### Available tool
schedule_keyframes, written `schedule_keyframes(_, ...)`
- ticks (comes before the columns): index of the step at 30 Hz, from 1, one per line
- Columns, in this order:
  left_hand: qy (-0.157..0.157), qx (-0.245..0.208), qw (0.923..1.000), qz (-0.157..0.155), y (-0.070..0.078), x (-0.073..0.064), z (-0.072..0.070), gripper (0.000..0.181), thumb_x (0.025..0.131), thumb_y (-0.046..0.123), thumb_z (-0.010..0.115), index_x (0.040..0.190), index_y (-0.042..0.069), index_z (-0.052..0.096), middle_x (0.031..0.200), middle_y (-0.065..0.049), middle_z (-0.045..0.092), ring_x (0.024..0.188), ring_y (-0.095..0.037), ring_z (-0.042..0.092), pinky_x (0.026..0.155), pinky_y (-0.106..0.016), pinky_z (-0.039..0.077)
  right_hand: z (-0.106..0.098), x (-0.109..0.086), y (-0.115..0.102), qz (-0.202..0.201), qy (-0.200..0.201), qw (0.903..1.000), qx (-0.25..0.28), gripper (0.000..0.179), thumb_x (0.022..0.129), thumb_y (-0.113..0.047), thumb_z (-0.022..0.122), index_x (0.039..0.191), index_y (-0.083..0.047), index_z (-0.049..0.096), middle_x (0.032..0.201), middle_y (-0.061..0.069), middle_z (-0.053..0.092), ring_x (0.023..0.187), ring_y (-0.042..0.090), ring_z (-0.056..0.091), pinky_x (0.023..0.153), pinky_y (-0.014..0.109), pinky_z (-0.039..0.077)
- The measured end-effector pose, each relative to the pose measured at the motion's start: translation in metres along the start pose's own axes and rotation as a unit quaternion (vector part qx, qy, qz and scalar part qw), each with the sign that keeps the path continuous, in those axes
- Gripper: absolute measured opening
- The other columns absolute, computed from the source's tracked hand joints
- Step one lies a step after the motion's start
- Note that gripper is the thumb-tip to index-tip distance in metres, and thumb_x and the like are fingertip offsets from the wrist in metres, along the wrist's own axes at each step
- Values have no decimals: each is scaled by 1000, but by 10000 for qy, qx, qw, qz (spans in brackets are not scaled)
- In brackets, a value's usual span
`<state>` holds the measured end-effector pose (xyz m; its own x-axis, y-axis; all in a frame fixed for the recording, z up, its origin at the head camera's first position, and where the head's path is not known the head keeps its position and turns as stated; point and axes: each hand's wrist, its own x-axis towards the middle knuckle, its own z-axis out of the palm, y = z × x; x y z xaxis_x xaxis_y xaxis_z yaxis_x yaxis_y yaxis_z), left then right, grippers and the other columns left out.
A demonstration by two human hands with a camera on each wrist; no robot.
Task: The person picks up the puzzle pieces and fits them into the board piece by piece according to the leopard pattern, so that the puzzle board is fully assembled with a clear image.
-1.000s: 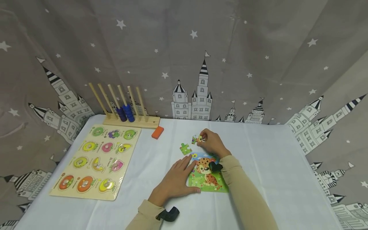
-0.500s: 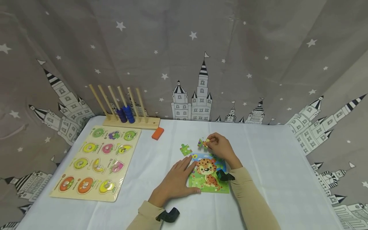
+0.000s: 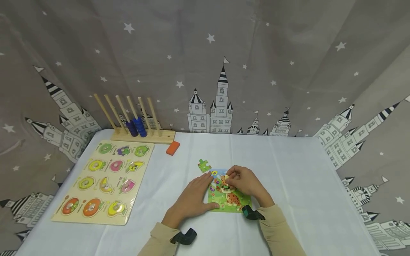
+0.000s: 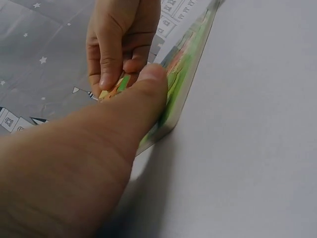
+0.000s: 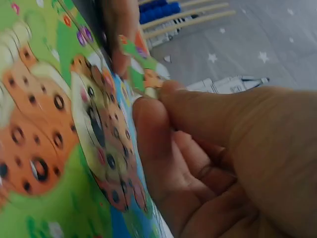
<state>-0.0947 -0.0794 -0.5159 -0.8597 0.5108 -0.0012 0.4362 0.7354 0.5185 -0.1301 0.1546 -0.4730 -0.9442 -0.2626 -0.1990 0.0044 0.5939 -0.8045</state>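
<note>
My left hand (image 3: 192, 195) lies along the left edge of a jigsaw puzzle (image 3: 217, 205) with a spotted cartoon leopard on a green ground. Its fingers are straight, and in the left wrist view the thumb (image 4: 151, 82) rests at the board's edge. Over the upper part of the puzzle, my right hand (image 3: 246, 180) pinches a puzzle piece (image 5: 143, 62) between thumb and forefinger. That piece shows green and orange and is tilted above the board in the right wrist view. The right fingers partly hide the leopard's head in the head view. A loose green puzzle piece (image 3: 204, 165) lies just beyond the board's upper left corner.
A wooden peg board of fruit pictures (image 3: 105, 185) lies on the left of the white-covered table (image 3: 304, 199). Behind it stands a wooden rack (image 3: 144, 137) with upright rods and blue and purple rings. An orange block (image 3: 173, 148) lies beside the rack.
My right hand has brought the pinched piece from beyond the puzzle's top edge toward me, over the puzzle. The left hand has kept its place at the left edge.
</note>
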Motion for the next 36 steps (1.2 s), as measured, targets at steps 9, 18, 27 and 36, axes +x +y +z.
schedule_keyframes(9, 525, -121, 9985, 137, 0, 0, 6, 70, 94, 47, 69, 153, 16, 47, 164, -4, 40, 152, -26, 37, 122, -52, 34, 16, -7, -5, -106, -92, 9981, -592, 11, 91, -13, 73, 100, -7, 68, 79, -1, 69, 64, 9, 63, 64, 27, 52)
schedule_keyframes(18, 912, -123, 9957, 57, 3, 1, 10, 50, 95, 40, 69, 141, 21, 60, 160, -5, 47, 148, -27, 43, 119, -54, 37, 24, -9, -10, -27, 51, 9963, -859, 10, 91, -13, 76, 94, -6, 69, 78, -1, 68, 65, 9, 61, 64, 26, 51)
schedule_keyframes(27, 1080, -43, 9941, 78, 5, 3, 8, 42, 94, 35, 71, 133, 19, 66, 157, -7, 50, 145, -30, 47, 116, -55, 40, 22, -7, -14, -100, -89, 9934, -1141, 16, 88, -14, 80, 93, -9, 67, 79, -2, 62, 70, 11, 55, 66, 26, 47)
schedule_keyframes(36, 1113, -122, 9937, -38, 7, 3, 9, 40, 95, 34, 70, 131, 20, 66, 156, -6, 51, 144, -31, 48, 117, -55, 39, 19, -12, -18, -358, -358, 9879, -1464, 33, 80, -15, 88, 103, -7, 67, 84, -1, 61, 75, 12, 53, 67, 25, 46)
